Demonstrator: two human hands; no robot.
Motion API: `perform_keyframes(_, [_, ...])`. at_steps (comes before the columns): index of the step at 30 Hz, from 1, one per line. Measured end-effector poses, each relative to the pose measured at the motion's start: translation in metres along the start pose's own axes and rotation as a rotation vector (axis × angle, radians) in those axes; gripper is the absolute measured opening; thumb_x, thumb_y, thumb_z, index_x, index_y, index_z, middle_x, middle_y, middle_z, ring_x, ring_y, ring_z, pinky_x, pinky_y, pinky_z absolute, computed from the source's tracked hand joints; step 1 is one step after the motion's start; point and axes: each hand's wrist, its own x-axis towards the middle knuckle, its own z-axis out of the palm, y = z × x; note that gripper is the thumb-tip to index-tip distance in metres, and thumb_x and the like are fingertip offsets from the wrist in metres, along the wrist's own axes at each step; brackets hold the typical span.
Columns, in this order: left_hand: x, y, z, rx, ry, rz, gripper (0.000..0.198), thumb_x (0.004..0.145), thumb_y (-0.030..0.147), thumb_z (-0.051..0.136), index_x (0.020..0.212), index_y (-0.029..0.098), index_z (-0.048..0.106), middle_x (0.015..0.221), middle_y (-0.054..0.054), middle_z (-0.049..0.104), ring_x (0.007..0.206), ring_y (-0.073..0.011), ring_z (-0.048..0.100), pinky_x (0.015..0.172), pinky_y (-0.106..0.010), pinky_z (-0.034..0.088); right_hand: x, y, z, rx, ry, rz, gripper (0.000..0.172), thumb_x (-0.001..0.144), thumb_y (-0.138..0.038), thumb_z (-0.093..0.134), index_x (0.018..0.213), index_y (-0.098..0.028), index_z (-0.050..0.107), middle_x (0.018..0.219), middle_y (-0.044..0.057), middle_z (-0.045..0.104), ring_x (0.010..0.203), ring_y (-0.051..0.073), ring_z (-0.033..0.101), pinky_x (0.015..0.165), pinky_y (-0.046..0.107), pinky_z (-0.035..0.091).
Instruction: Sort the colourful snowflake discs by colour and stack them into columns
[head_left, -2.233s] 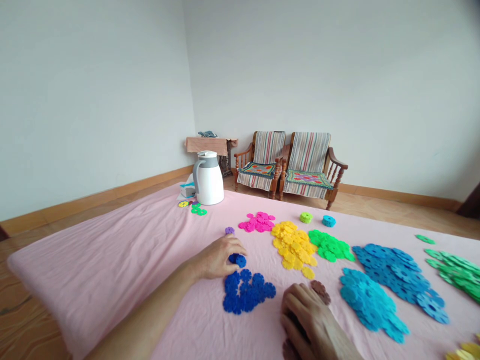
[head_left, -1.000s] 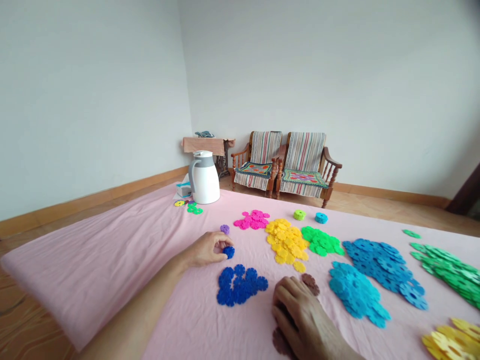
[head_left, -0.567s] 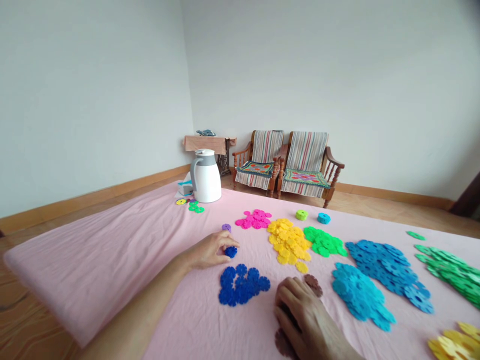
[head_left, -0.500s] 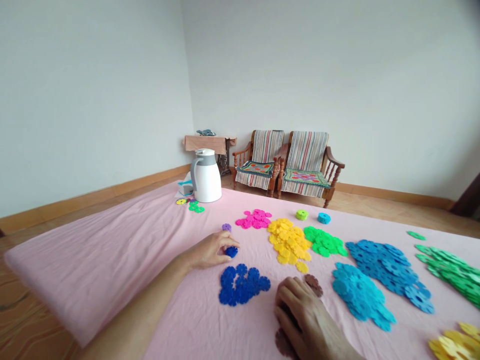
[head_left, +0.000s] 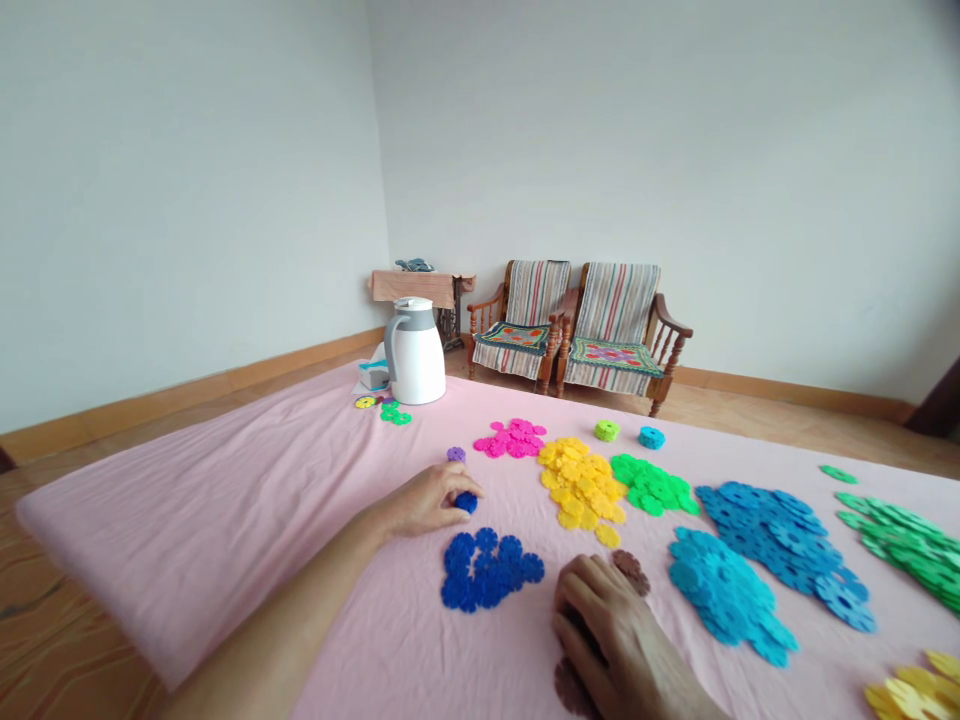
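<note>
My left hand (head_left: 433,500) is closed around a small stack of dark blue snowflake discs (head_left: 466,502), thumb and fingers at its sides, on the pink cloth. Just beyond it stands a small purple stack (head_left: 456,454). Nearer to me lies a loose pile of dark blue discs (head_left: 491,570). My right hand (head_left: 604,620) rests on the cloth with its fingers curled down. Brown discs (head_left: 631,572) show past its knuckles and more brown ones lie under its near side. Whether its hidden fingertips grip any of them cannot be made out.
Piles of pink (head_left: 511,438), yellow (head_left: 581,482), green (head_left: 654,485), light blue (head_left: 729,595) and mid-blue discs (head_left: 776,535) spread to the right. Two short stacks, lime (head_left: 607,430) and turquoise (head_left: 651,437), stand behind. A white jug (head_left: 418,360) is at the far edge; two chairs (head_left: 615,330) stand beyond.
The view has shifted very slightly, moving everything a little to the right in the picture. Both hands keep their places and hold the same poses.
</note>
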Motion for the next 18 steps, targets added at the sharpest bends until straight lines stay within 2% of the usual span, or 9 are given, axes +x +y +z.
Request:
perform_keyframes(6, [0.0004,0.002,0.0001,0.026,0.017,0.018,0.026,0.073,0.018,0.063,0.099,0.018,0.065,0.086,-0.003,0.056,0.072,-0.0132,0.051,0.064,-0.022,0.042,0.0004,0.0006,0.0007,0.016,0.007,0.03,0.015,0.086,-0.015,0.044,0.073,-0.019,0.05,0.081,0.004,0.055,0.076,0.018,0.05,0.069,0.032,0.04])
perform_keyframes(18, [-0.0016,-0.0044,-0.0031,0.006,0.037,-0.022,0.035,0.071,0.023,0.066,0.106,0.018,0.062,0.084,-0.002,0.054,0.068,-0.0111,0.049,0.062,-0.02,0.041,-0.0007,0.0018,0.0031,0.016,0.033,0.022,0.014,0.084,-0.015,0.045,0.072,-0.019,0.05,0.079,0.003,0.055,0.074,0.017,0.05,0.067,0.03,0.039])
